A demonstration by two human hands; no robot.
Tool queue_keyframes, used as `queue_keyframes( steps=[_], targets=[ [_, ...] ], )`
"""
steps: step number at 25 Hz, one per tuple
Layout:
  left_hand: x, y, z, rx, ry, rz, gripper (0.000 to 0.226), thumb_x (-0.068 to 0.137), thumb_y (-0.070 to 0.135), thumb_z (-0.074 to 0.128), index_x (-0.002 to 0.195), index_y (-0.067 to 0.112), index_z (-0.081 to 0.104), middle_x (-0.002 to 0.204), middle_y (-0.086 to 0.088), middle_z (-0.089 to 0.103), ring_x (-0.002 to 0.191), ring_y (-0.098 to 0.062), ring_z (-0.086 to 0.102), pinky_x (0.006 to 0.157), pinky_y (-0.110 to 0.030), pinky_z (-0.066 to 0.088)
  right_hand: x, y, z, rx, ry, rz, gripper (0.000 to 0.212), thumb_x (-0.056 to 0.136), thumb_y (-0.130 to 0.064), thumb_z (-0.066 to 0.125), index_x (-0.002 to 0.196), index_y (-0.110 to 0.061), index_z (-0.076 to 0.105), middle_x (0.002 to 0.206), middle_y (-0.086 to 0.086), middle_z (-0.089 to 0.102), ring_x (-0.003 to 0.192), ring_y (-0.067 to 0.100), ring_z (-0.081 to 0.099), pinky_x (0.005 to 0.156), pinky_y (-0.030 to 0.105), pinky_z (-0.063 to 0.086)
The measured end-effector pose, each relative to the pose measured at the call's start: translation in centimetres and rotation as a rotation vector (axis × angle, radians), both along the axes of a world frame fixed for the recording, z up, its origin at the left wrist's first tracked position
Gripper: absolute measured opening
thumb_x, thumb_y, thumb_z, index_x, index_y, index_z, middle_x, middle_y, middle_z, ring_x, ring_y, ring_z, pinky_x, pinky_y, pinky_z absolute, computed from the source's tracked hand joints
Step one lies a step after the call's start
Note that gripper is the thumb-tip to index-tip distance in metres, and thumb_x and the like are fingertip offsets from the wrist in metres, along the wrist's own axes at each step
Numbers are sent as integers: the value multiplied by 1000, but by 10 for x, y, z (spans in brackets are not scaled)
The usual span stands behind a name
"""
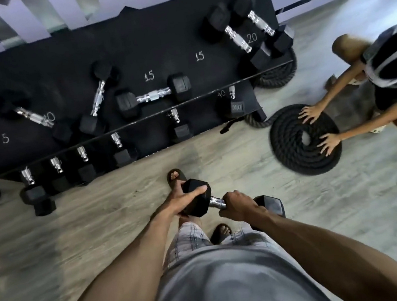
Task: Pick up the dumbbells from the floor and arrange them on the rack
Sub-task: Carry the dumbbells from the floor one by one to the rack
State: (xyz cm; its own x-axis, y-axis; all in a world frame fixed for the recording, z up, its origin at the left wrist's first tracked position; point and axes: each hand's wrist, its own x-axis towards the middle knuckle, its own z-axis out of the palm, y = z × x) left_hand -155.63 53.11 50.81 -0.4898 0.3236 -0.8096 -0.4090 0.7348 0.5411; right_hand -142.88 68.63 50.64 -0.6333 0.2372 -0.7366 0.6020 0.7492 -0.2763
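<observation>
The big black rack [61,75] has numbers so each weight gets its spot. The dumbbell [196,198] is heavy, so two hands carry it: left hand [186,198] fingers cup one end, right hand [237,205] fingers wrap the bar.

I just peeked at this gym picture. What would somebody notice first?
First, the big black dumbbell held low in the middle, left hand on one end, right hand on the handle. Then the black rack behind, with more dumbbells, and another person at the right pressing a coiled rope.
</observation>
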Motion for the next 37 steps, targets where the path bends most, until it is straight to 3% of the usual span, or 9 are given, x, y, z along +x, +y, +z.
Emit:
queue_keyframes(
  steps=[2,6,9,13,17,21,24,27,37],
  targets=[
    [-42,26,-3,-12,-17,-59,90,73,62,73,141,18,33,136,-4,46,121,-27,51,101,-43,47,-40,22,0,14,-20,-28,40,77,-37,66,107,-10,64,105,17,68,93,37,65,65,30,40],
    [-132,74,6,-24,-22,-168,87,72,66,71,133,17,34,130,-7,50,112,-30,57,75,-38,58,-119,65,10,36,-28,-60,37,77,-37,66,104,-10,65,102,17,69,92,37,65,66,30,38],
    [-202,105,15,-82,21,-352,104,68,82,59,143,16,30,146,-8,45,129,-29,48,102,-42,45,-178,92,21,69,-17,-79,37,75,-36,62,100,-10,65,99,18,70,88,38,66,65,31,39],
    [-273,140,32,-129,42,-466,112,67,89,49,147,16,24,154,-7,36,135,-29,43,100,-39,42,-245,127,33,84,-1,-62,33,73,-38,61,95,-12,64,94,15,70,84,38,66,64,32,42],
    [-341,181,45,-141,38,-469,119,54,96,50,145,24,25,154,-2,35,123,-32,56,93,-50,53,-310,166,33,74,34,-93,29,73,-39,63,90,-16,61,90,10,68,83,36,66,63,32,42],
    [-398,218,52,-153,64,-382,106,56,93,53,135,25,32,141,0,44,103,-27,66,88,-43,55,-372,204,23,31,72,-103,37,71,-40,65,96,-13,68,94,13,72,88,37,68,63,30,43],
    [-424,245,49,-143,115,-236,95,61,86,57,131,26,36,135,-5,50,110,-24,57,86,-38,51,-412,229,17,-17,63,-163,39,70,-40,64,96,-12,70,94,15,71,88,37,68,67,33,50],
    [-447,274,42,-147,179,-74,94,53,86,58,127,31,41,132,-6,52,112,-26,58,95,-45,51,-446,251,8,-80,86,-228,37,69,-40,64,90,-10,68,89,13,71,86,35,68,68,34,52],
    [-507,345,21,-116,282,-121,87,68,65,72,141,32,37,141,-10,39,128,-33,45,99,-52,49,-509,294,-32,-195,83,-389,19,84,-23,67,81,-5,63,80,12,64,90,35,69,65,31,40]
  ],
)
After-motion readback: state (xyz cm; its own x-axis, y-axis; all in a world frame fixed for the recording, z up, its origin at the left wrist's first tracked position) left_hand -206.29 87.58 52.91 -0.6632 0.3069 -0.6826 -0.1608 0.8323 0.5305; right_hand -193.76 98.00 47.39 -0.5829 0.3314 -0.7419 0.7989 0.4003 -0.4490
